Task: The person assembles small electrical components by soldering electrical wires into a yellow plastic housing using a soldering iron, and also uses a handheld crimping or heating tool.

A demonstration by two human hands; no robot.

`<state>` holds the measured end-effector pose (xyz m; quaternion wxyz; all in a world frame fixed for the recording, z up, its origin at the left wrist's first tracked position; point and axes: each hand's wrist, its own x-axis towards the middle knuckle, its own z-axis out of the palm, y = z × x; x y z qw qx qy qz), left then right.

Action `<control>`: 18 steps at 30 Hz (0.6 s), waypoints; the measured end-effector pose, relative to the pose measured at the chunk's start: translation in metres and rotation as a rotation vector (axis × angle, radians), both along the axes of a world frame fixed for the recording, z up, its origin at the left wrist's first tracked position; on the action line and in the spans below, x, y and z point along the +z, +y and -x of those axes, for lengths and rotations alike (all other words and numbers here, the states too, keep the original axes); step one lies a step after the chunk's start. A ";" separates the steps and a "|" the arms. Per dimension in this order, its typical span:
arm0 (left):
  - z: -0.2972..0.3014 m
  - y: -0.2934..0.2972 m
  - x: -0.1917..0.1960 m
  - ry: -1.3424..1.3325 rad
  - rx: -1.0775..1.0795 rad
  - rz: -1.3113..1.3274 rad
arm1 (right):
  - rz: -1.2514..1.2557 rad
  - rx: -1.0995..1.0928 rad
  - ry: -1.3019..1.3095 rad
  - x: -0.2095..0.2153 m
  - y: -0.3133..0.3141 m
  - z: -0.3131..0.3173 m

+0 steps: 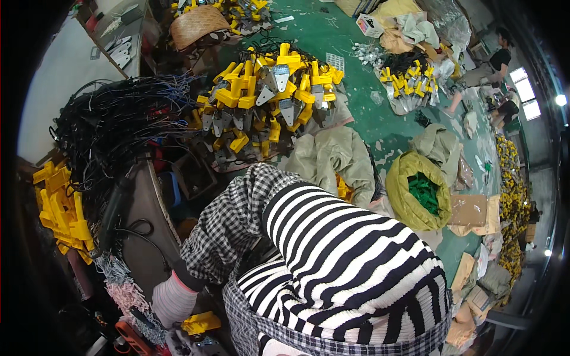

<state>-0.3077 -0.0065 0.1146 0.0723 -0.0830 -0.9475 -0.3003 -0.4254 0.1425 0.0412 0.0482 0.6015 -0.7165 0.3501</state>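
My right arm, in a black-and-white striped sleeve with a gingham oversleeve, bends at the elbow and reaches down to the lower left. On my right hand (pixel 175 301) is a pale pinkish-grey glove; its fingers are dark and cut off low in the picture, so what they hold is hidden. Close beside it lies a yellow plastic part (pixel 200 323). Piles of small grey and pink pieces (pixel 126 291) lie just left of the glove, with an orange-handled tool (pixel 132 338) below them. My left hand does not show.
Black cables (pixel 113 124) heap over the bench (pixel 141 207), near stacked yellow housings (pixel 64 207). Beyond, yellow parts with metal plates (pixel 267 95) pile on the green floor. A yellow-green sack (pixel 418 190) holds green pieces. Other people (pixel 499 62) are at the far right.
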 end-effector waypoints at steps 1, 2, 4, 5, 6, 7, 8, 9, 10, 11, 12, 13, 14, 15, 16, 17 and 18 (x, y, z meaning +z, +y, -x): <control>-0.003 -0.002 0.000 -0.014 0.007 -0.014 | 0.002 0.010 0.003 0.003 0.000 -0.002; -0.007 -0.003 -0.001 -0.029 0.013 -0.030 | 0.004 0.015 -0.015 0.006 0.003 -0.004; -0.012 -0.003 -0.005 -0.061 0.014 -0.064 | 0.003 0.020 -0.032 0.008 0.004 -0.005; -0.014 -0.003 -0.007 -0.077 0.011 -0.084 | -0.022 0.004 -0.015 0.007 0.004 -0.005; -0.015 -0.001 -0.010 -0.093 0.005 -0.104 | -0.049 -0.014 0.002 0.007 0.006 -0.005; -0.012 0.009 -0.006 -0.108 0.012 -0.121 | -0.049 -0.004 0.005 0.007 0.005 -0.005; -0.011 0.018 -0.003 -0.122 0.018 -0.139 | 0.008 0.020 -0.054 0.007 0.005 -0.006; -0.010 0.026 0.000 -0.136 0.023 -0.158 | 0.064 0.044 -0.113 0.008 0.005 -0.006; -0.012 0.019 -0.010 -0.149 0.013 -0.186 | 0.052 0.039 -0.108 0.007 0.009 -0.006; -0.015 0.011 -0.021 -0.162 0.001 -0.214 | 0.072 0.026 -0.153 0.006 0.014 -0.006; -0.018 0.003 -0.032 -0.175 -0.012 -0.243 | 0.092 0.011 -0.197 0.006 0.020 -0.006; -0.016 0.007 -0.038 -0.185 -0.024 -0.276 | 0.075 0.004 -0.188 0.005 0.026 -0.007; -0.014 0.012 -0.045 -0.195 -0.041 -0.309 | 0.082 0.008 -0.173 0.004 0.031 -0.010; -0.011 0.017 -0.052 -0.206 -0.062 -0.343 | 0.087 0.007 -0.159 0.001 0.035 -0.012; -0.005 0.023 -0.060 -0.216 -0.089 -0.376 | 0.131 0.021 -0.099 -0.003 0.034 -0.011; 0.001 0.030 -0.067 -0.232 -0.126 -0.407 | 0.208 0.059 -0.117 -0.007 0.030 -0.009; 0.007 0.038 -0.073 -0.249 -0.165 -0.437 | 0.204 0.101 -0.139 -0.006 0.029 -0.007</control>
